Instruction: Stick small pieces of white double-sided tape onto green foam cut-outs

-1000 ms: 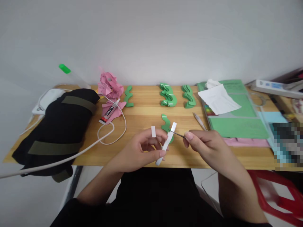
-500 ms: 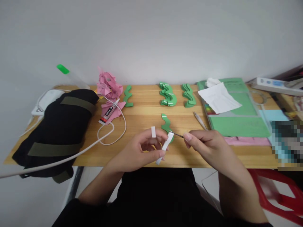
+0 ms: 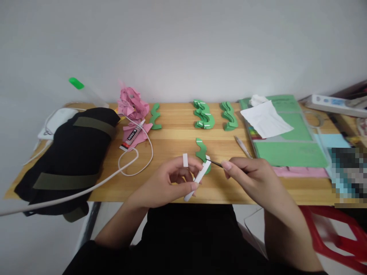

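My left hand (image 3: pixel 172 181) is closed, with the thumb and fingers pinching a narrow white strip (image 3: pixel 197 180) that slants up to the right. A short white piece (image 3: pixel 185 160) lies on the back of its index finger. In my right hand (image 3: pixel 249 173) is a thin dark pair of tweezers (image 3: pixel 214 163), pinched between thumb and fingers. The tip of the tweezers reaches the upper end of the strip; whether it grips the strip I cannot tell. Just beyond lies a wavy green cut-out (image 3: pixel 201 147) on the wooden table (image 3: pixel 172 147), its near end partly hidden behind the strip.
Stacked green wavy cut-outs (image 3: pixel 205 116) and a smaller stack (image 3: pixel 228 116) stand at the back. Left are a glue tube (image 3: pixel 132 136), pink scraps (image 3: pixel 133 104), a white cable (image 3: pixel 114 172) and a black bundle (image 3: pixel 69 156). Right are a pen (image 3: pixel 242 146) and green sheets (image 3: pixel 289 152).
The white strip's upper end has shifted slightly up and its lower end left. The tip of the tweezers has moved a little left along with small hand motion.
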`<state>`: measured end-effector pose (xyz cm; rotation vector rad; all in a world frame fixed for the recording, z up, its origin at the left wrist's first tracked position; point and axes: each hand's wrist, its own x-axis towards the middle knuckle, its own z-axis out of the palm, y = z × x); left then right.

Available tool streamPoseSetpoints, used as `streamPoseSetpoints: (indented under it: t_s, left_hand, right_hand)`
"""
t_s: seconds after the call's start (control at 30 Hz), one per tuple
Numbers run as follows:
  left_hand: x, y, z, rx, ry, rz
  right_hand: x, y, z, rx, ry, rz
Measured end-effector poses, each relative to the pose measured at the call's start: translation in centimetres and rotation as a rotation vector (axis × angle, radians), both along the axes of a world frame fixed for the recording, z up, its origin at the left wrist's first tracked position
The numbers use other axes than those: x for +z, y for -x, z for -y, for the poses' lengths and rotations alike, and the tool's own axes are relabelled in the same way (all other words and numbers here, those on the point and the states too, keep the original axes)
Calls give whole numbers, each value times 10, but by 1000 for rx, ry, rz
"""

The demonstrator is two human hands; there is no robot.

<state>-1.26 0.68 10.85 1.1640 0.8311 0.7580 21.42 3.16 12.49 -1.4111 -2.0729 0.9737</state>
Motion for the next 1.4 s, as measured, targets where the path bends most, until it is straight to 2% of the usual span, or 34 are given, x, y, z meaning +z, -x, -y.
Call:
streamPoseSetpoints:
  t_s: [0.13,0.33,0.6,0.73,0.87,1.07,1.27,1.4]
  left_hand:
    - [0,2,-1,-26,33,87]
    - [-4,3,-5,-114,194,309]
    - [-10,4,-5,-119,226,373]
    - [-9,4,-5,-101,217,350]
    - [-4,5,-2,-94,205,296]
    - [1,5,2,-54,132,164]
    - [4,2,3,-14,8,21]
    - [7,2,3,-12,-5,-20]
  right_hand:
    - [0,-1,2,-2,-26,31]
    - [2,-2,4,0,-54,72]
    - [4,-1,8,-48,-111,124]
    - [8,0,9,-16,-99,90]
    - [9,0,8,56,22,-2]
    - [3,0,7,52,212,-155]
    - [3,1,4,60,310,-218]
    - [4,0,2,75,353,-247]
